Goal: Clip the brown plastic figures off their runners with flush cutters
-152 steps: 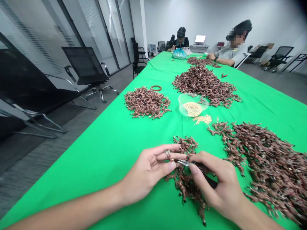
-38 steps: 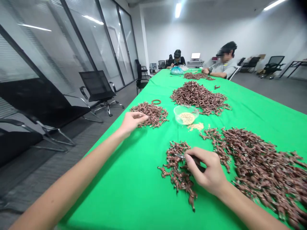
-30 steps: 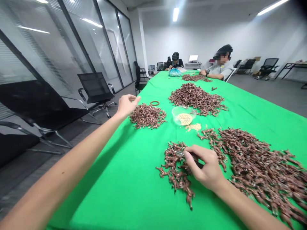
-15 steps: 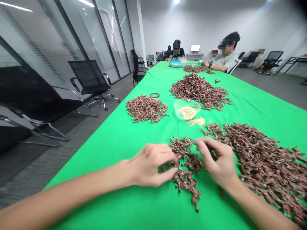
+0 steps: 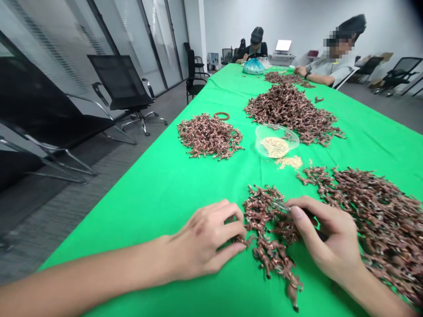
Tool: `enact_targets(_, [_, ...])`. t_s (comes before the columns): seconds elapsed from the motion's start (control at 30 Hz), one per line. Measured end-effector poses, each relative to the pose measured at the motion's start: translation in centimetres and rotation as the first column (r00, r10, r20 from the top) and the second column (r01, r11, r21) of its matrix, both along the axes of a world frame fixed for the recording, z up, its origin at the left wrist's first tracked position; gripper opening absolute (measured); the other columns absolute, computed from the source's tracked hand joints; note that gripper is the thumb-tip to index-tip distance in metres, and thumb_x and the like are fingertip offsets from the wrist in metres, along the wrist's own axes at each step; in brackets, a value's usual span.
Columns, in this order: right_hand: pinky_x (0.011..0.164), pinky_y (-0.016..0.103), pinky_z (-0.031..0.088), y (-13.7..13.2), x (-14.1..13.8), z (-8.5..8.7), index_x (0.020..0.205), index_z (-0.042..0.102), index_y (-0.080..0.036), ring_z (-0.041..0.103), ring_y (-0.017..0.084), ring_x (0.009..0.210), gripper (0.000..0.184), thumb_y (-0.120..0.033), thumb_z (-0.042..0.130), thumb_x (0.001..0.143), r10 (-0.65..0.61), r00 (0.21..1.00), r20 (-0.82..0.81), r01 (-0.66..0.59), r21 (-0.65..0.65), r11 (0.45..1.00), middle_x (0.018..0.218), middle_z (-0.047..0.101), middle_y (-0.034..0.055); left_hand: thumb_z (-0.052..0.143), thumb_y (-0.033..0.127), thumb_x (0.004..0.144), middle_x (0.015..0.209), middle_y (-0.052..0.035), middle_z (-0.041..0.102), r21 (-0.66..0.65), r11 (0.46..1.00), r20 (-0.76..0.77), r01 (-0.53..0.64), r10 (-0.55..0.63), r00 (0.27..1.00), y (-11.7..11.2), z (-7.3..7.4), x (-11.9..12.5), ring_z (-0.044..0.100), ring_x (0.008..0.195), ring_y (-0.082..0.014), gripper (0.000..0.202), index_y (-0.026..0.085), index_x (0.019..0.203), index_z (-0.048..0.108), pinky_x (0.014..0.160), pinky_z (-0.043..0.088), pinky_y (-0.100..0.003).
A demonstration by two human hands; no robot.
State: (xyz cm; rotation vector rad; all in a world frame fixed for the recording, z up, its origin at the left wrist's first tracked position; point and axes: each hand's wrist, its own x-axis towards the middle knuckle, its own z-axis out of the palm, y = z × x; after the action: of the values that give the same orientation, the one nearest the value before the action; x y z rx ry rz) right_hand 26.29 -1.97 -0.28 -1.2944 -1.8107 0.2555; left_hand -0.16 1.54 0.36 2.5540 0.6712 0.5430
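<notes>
My right hand (image 5: 330,237) is closed around a pair of tweezers (image 5: 283,206) with a metal tip and a dark handle. Their tip is over a small heap of brown animal figurines (image 5: 264,207) between my hands. On the heap's left side, my left hand (image 5: 211,235) has its fingers and thumb curled about one small brown figurine (image 5: 243,241), partly hidden by the fingertips. Below, a few figurines trail towards me, one lying apart at the near end (image 5: 292,290).
A clear plastic bowl (image 5: 294,137) holds pale grains, with a spilled patch (image 5: 290,162) beside it. Larger figurine piles lie at right (image 5: 383,220), left (image 5: 209,136) and further back (image 5: 291,110) on the green cloth (image 5: 148,211). Two people sit at the far end.
The view has tilted down and turned slightly left, so things sit further right. The tweezers' tip has moved a little lower, onto the heap. My left hand stays beside it.
</notes>
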Motion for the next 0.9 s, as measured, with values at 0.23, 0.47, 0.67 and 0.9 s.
enact_targets(0.23, [0.064, 0.026, 0.054, -0.6, -0.7, 0.5, 0.102, 0.065, -0.021, 0.068, 0.015, 0.072, 0.013, -0.017, 0.060, 0.090, 0.119, 0.988, 0.102, -0.125, 0.051, 0.991, 0.086, 0.072, 0.0022, 0.062, 0.022, 0.095, 0.102, -0.0059, 0.068, -0.545, 0.838, 0.225, -0.005, 0.152, 0.962, 0.0, 0.5, 0.1, 0.062, 0.096, -0.0178, 0.016, 0.016, 0.110, 0.066, 0.087, 0.051, -0.030])
enact_targets(0.47, [0.061, 0.031, 0.054, -1.4, -1.4, 1.0, 0.105, 0.063, -0.014, 0.068, 0.018, 0.072, 0.020, -0.019, 0.066, 0.086, 0.117, 0.924, 0.363, -0.217, 0.246, 0.945, 0.086, 0.073, 0.0094, 0.075, 0.018, 0.085, 0.109, -0.0102, 0.070, -0.877, 0.430, 0.402, 0.216, 0.409, 0.819, -0.2, 0.1, 1.0, 0.068, 0.101, -0.0221, 0.012, 0.016, 0.096, 0.077, 0.089, 0.057, -0.034])
enact_targets(0.67, [0.064, 0.034, 0.056, -1.6, -1.5, 1.2, 0.099, 0.068, -0.014, 0.069, 0.019, 0.067, 0.021, -0.029, 0.070, 0.085, 0.016, 0.873, 0.488, -0.231, 0.385, 0.893, 0.079, 0.075, 0.0083, 0.081, 0.016, 0.078, 0.101, -0.0058, 0.077, -0.930, 0.285, 0.347, 0.234, 0.461, 0.817, -0.4, -0.3, 0.9, 0.072, 0.101, -0.0218, 0.013, 0.020, 0.090, 0.079, 0.089, 0.059, -0.031])
enact_targets(0.9, [0.058, 0.035, 0.054, -2.2, -2.1, 1.9, 0.099, 0.069, -0.019, 0.068, 0.019, 0.064, 0.019, -0.034, 0.070, 0.088, 0.007, 0.837, 0.547, -0.256, 0.382, 0.888, 0.078, 0.076, 0.0054, 0.086, 0.011, 0.071, 0.094, -0.0035, 0.079, -0.930, 0.266, 0.356, 0.254, 0.479, 0.802, -0.4, -0.2, 1.0, 0.074, 0.089, -0.0174, 0.019, 0.021, 0.085, 0.081, 0.081, 0.060, -0.023])
